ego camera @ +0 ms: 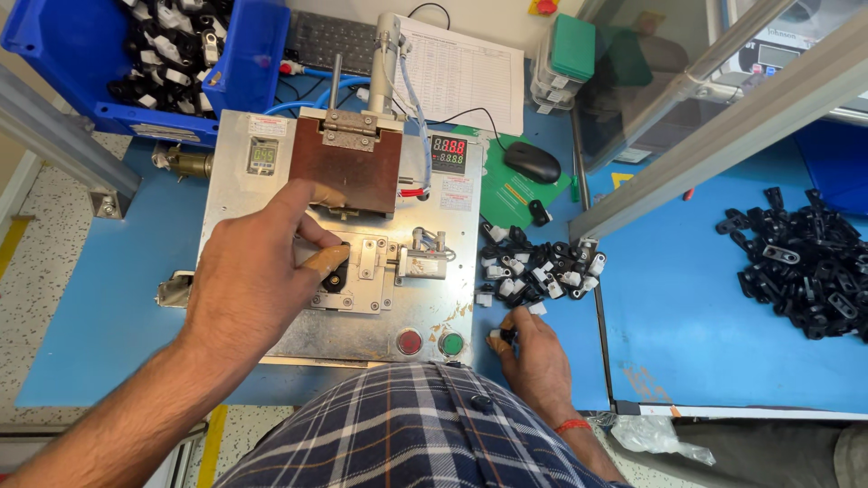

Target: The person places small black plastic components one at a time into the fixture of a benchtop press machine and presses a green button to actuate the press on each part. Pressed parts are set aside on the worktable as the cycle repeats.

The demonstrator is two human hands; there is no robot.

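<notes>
Leftmost, bin [63, 54]: blue, up-left of the press, holding black and white clips.
Desk [117, 298]: blue top, carrying everything named.
Press [344, 307]: metal-plated machine at the middle; all places below are told from it.
Block [346, 167]: brown, hinged, at the press's upper middle.
Left hand [249, 285]: lies over the left part of the press plate.
Left fingers [324, 262]: thumb and forefinger pinch down at a black part [334, 277] seated in the press's fixture; the forefinger points up toward the block.
Buttons: a red one [410, 342] and a green one [451, 343] at the press's lower right edge.
Display [448, 154]: red and green digits, at the press's upper right.
Right hand [538, 361]: on the desk just right of the press's lower corner, beside the green button.
Right fingers [509, 327]: curled together, pinching a small black and white clip [503, 336].
Near pile [538, 262]: black and white clips just right of the press, above the right hand.
Mouse [532, 163]: black, on a green mat up-right of the press.
Far pile [809, 267]: all-black clips, well right of the press.
</notes>
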